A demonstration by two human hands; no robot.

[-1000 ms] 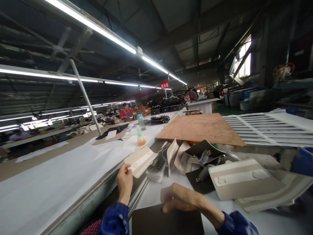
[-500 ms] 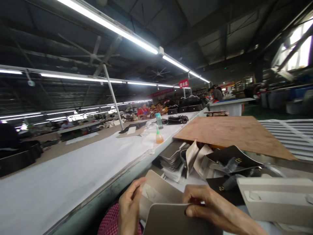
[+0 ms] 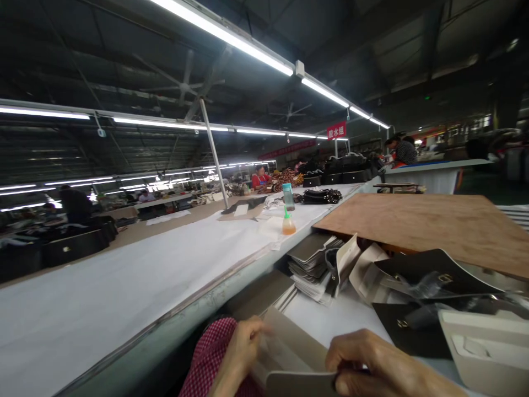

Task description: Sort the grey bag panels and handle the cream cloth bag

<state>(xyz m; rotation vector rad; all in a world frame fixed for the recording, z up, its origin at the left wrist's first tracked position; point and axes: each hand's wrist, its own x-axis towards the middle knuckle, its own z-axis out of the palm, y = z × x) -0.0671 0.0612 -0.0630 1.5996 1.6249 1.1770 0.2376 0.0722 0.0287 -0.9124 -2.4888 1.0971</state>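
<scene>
Folded beige panel is low in front, right of the checked cloth. Right hand has its edge pinched; left hand's blurred beside it, can't tell if it's gripping. I'd pinch lightly, avoid creasing.

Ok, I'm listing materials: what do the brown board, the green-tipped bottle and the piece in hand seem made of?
Board: probably plywood, matte, judging by its streaky wood grain. Bottle: likely plastic, translucent, since the amber contents show through. Held piece: perhaps leather or imitation, smooth and dull, by its even, bending surface; I can't tell which.
</scene>
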